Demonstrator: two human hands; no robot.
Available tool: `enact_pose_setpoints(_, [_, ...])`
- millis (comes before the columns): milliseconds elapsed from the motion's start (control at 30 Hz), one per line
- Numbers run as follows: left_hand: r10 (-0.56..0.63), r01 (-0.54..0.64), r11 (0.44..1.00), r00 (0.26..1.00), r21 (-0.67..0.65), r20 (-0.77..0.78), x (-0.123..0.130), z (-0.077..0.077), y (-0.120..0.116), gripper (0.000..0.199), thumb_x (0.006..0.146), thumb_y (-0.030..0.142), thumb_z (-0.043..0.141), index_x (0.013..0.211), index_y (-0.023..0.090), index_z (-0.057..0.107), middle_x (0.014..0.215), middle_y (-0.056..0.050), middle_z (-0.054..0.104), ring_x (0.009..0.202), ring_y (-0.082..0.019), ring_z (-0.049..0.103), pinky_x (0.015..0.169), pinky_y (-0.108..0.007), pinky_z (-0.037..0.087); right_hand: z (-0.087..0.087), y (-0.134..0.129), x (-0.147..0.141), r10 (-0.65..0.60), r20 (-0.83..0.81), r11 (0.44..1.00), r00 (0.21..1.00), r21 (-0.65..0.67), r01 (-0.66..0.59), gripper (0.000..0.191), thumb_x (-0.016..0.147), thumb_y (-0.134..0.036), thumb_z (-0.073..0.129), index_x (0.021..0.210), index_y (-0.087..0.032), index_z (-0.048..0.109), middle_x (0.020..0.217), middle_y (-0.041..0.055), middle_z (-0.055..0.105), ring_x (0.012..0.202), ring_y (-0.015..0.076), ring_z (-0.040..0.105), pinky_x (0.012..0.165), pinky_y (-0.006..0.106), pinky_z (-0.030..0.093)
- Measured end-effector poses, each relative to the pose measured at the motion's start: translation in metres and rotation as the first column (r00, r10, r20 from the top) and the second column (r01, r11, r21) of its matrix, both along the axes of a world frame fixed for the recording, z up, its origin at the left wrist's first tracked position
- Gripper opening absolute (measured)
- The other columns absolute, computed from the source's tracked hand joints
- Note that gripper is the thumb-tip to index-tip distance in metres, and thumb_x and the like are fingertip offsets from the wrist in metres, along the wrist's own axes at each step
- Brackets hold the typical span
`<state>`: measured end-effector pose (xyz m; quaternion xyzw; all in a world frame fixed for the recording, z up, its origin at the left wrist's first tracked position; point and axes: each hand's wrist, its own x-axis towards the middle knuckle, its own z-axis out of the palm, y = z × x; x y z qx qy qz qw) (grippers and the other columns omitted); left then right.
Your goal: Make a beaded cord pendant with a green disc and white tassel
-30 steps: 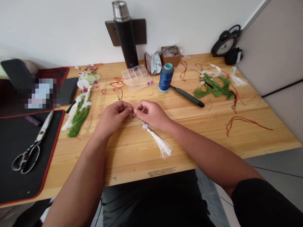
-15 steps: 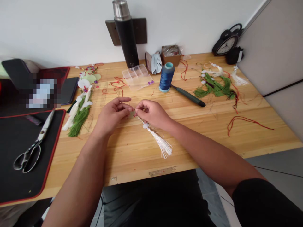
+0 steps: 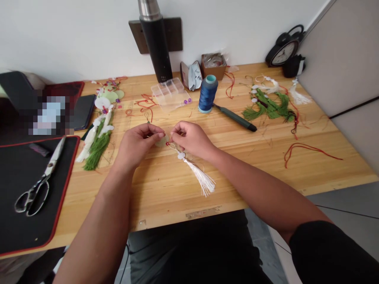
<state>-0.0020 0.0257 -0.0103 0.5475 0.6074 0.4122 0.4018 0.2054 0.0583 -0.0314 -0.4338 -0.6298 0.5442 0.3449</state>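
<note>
My left hand [image 3: 137,146] and my right hand [image 3: 191,139] meet above the wooden table [image 3: 227,169]. A pale green disc [image 3: 162,141] lies between them, and my left fingertips are pinched together at its upper edge. My right fingers hold a thin white cord [image 3: 174,148] near a small red knot [image 3: 168,144]. Below my right hand, the cord runs down to a white bead [image 3: 181,156] and a long white tassel [image 3: 203,180], which rests on the wood.
Steel scissors [image 3: 38,185] lie on a red-edged black mat [image 3: 17,169] at left. Ahead stand a blue thread spool [image 3: 208,94] and a clear compartment box [image 3: 170,94]. Green-and-white tassels [image 3: 268,104] lie at right, with more [image 3: 97,150] at left. Loose red cords [image 3: 308,152] lie about.
My left hand's fingers have closed from their spread position, and the pale green disc now shows between my hands. Both hands sit slightly higher in the view, and the tassel has barely moved.
</note>
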Motion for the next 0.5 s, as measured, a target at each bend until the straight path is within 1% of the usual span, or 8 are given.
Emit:
enact_pose_setpoints(100, [0.013, -0.012, 1.000, 0.999, 0.010, -0.037, 0.0003, -0.0001, -0.0006, 0.016, 0.080, 0.036, 0.087, 0.089, 0.024, 0.085, 0.086, -0.004, 0.081, 0.072, -0.018, 0.067, 0.069, -0.031, 0.052, 0.0001, 0.0015, 0.0001, -0.001, 0.017, 1.000, 1.000, -0.004, 0.001, 0.011, 0.096, -0.018, 0.070, 0.088, -0.022, 0.064, 0.079, -0.0032, 0.073, 0.051, 0.0093, 0.063, 0.051, 0.022, 0.049])
enact_pose_setpoints(167, [0.017, -0.016, 1.000, 0.998, 0.024, -0.060, 0.0017, 0.0010, -0.0012, 0.016, 0.080, 0.035, 0.087, 0.091, 0.024, 0.085, 0.088, -0.004, 0.081, 0.073, -0.018, 0.067, 0.070, -0.031, 0.053, 0.0010, 0.0021, 0.0004, 0.001, 0.027, 1.000, 1.000, -0.007, -0.001, 0.013, 0.097, -0.018, 0.070, 0.087, -0.022, 0.064, 0.078, -0.0027, 0.074, 0.050, 0.0093, 0.063, 0.050, 0.022, 0.049])
enact_pose_setpoints(367, [-0.001, 0.006, 0.997, 0.998, 0.079, -0.060, 0.0038, 0.0041, -0.0024, 0.017, 0.079, 0.035, 0.088, 0.090, 0.023, 0.083, 0.101, -0.005, 0.083, 0.084, -0.020, 0.071, 0.080, -0.034, 0.057, 0.0041, 0.0028, 0.0016, 0.020, 0.064, 1.000, 0.998, -0.025, -0.018, 0.017, 0.099, -0.016, 0.070, 0.085, -0.022, 0.062, 0.072, -0.0023, 0.073, 0.049, 0.0102, 0.063, 0.049, 0.022, 0.048])
enact_pose_setpoints(500, [-0.005, 0.012, 0.995, 0.998, 0.099, -0.069, 0.0022, 0.0051, -0.0024, 0.015, 0.080, 0.035, 0.087, 0.089, 0.024, 0.082, 0.105, -0.006, 0.082, 0.092, -0.022, 0.072, 0.082, -0.035, 0.058, 0.0042, 0.0032, 0.0011, 0.014, 0.076, 0.999, 0.997, -0.047, -0.011, 0.017, 0.100, -0.017, 0.069, 0.086, -0.022, 0.061, 0.071, -0.0032, 0.072, 0.048, 0.0101, 0.063, 0.049, 0.022, 0.047])
